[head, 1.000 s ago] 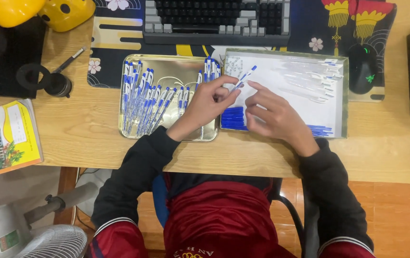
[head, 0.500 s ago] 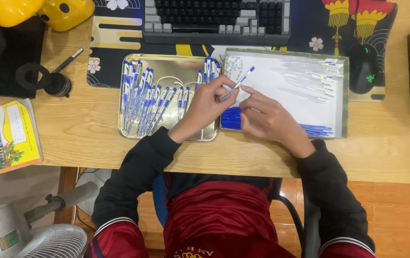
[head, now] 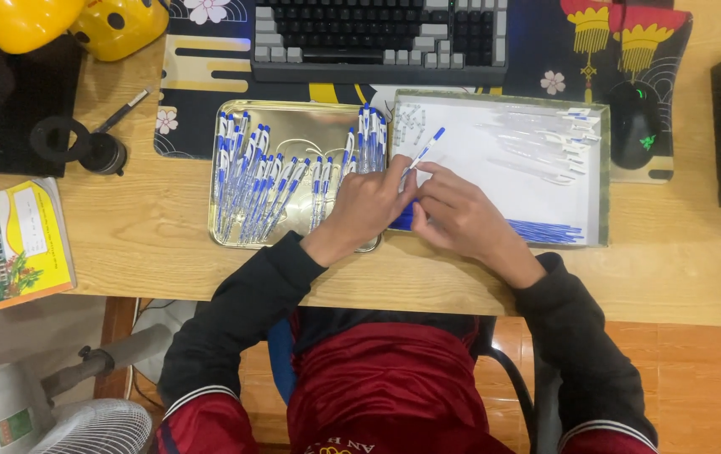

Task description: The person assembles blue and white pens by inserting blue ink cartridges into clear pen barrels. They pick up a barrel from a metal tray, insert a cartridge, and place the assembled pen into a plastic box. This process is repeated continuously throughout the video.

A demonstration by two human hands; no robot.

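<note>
**Both hands on one pen between two trays**

The wooden desk [head: 150, 227] fills the view. On it lies a patterned mat [head: 209, 59] with a keyboard [head: 377, 38] at the top and a black mouse [head: 633, 126] to the right. A white tray [head: 495, 134] holds clear barrels along its far right side, small springs in its far left corner and blue refills along its near edge. Just left of it, a gold tray [head: 293, 113] carries rows of blue-and-white pens. A yellow booklet [head: 11, 244] sits at the desk's left edge.

The left hand [head: 369, 210] and right hand [head: 457, 210] meet over the seam between the trays, fingertips touching. Together they are pinched closed on a single pen [head: 423, 154]. It is slim, with a clear-white barrel and a blue cap end, and it tilts up and away from the fingers over the white tray's left part.
</note>
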